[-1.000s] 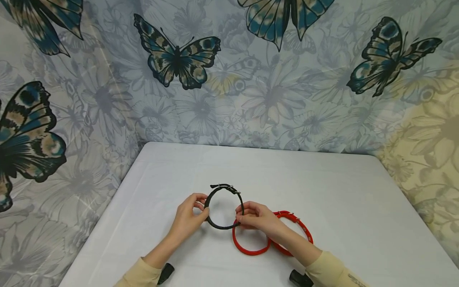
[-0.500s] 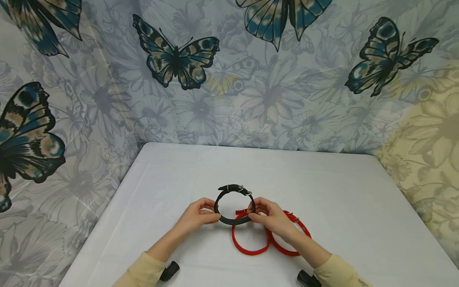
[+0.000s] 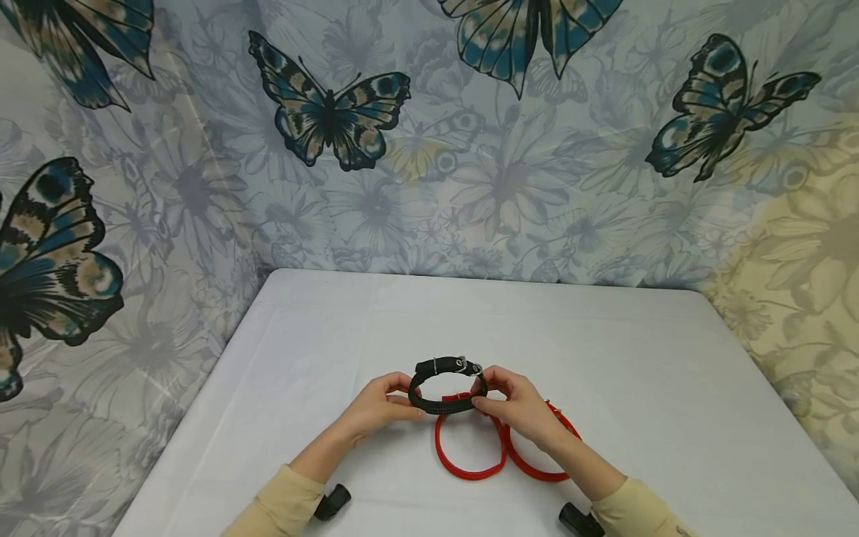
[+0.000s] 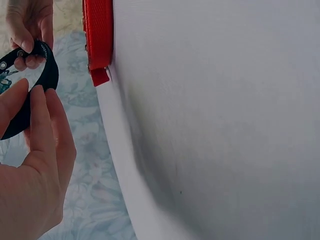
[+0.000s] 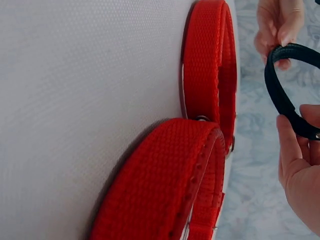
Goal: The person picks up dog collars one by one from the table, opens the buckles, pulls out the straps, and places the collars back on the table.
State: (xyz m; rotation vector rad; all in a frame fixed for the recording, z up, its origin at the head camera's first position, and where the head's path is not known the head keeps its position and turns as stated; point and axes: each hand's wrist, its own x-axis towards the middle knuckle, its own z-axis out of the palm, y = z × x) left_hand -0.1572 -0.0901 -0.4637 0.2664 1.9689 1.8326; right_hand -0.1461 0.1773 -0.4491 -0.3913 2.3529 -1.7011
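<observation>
Both hands hold a black buckled collar (image 3: pixel 446 406) above the table, its loop tilted with the metal buckle on the far side. My left hand (image 3: pixel 379 406) pinches its left side between thumb and fingers, as the left wrist view also shows with the black collar (image 4: pixel 49 75). On the opposite side my right hand (image 3: pixel 517 403) grips it near the buckle end. Below and nearer lie two red collars, a left one (image 3: pixel 470 474) and a right one (image 3: pixel 537 474), standing on edge side by side. The right forearm covers part of the right red collar.
A white-covered table (image 3: pixel 335 321) spans the front. Behind it hangs a butterfly-print cloth (image 3: pixel 436 209), which continues along the left side. Black wrist-camera pieces (image 3: pixel 333 502) sit under the sleeves.
The black collar has moved right and tipped from a nearly face-on ring to a flatter oval, its band now showing wider. Both hands have moved right with it. The red collars stay put.
</observation>
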